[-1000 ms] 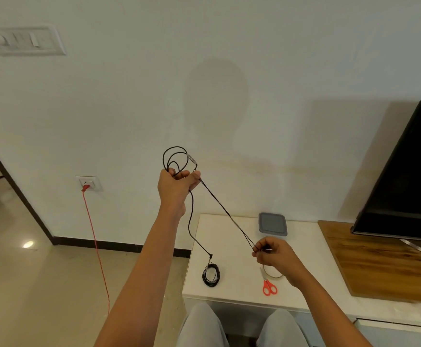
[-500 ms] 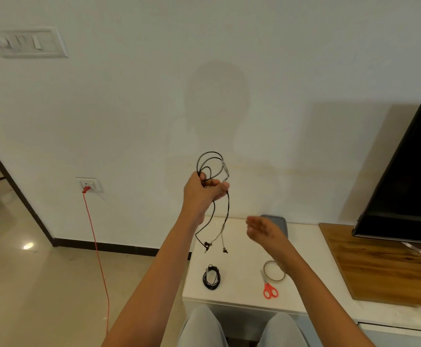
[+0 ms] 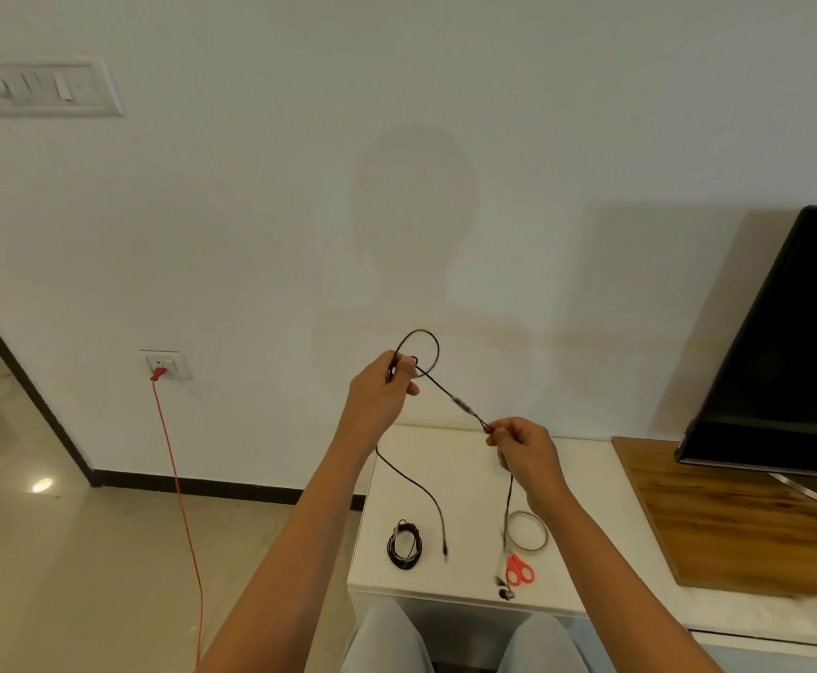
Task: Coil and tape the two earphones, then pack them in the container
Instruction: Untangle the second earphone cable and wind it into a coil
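The left hand (image 3: 380, 398) is curled round a black earphone cable (image 3: 460, 405), one loop standing above its fingers; the right hand (image 3: 525, 451), lower and to the right, pinches the same cable between thumb and fingertips, so the stretch between them runs taut and slanted; from the left hand the plug end hangs down over the white table (image 3: 465, 478); from the right hand the split end drops to what look like the earbuds, blurred at the table's front edge; a coiled earphone (image 3: 404, 551) lies on the table, with a tape roll (image 3: 525, 529) and red scissors (image 3: 518, 573) to its right.
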